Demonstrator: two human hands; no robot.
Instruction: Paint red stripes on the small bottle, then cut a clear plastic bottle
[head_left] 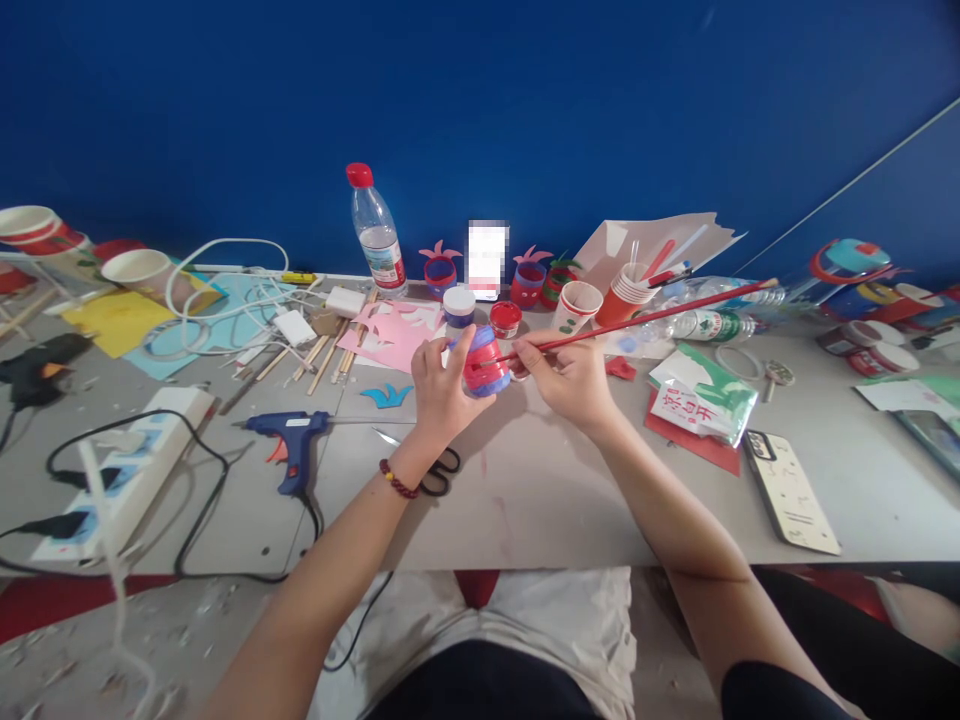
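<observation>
My left hand (442,388) is closed round a small cup painted red and blue-violet (486,362), tilted on its side above the table. In my right hand (570,378) is a long red-handled paintbrush (645,318), its handle slanting up to the right. The brush tip meets the cup's red band, or comes very close to it. Just behind the cup stand an open pot of red paint (505,319) and a white-lidded jar of dark blue paint (460,306). Black-handled scissors (441,474) lie partly hidden below my left wrist.
A blue glue gun (292,440) and a power strip (127,470) with cables lie left. Painted cups (440,274), a phone (486,262) and a water bottle (379,235) stand along the blue wall. At right are paper cups (624,295), plastic bottles (709,325) and another phone (793,492).
</observation>
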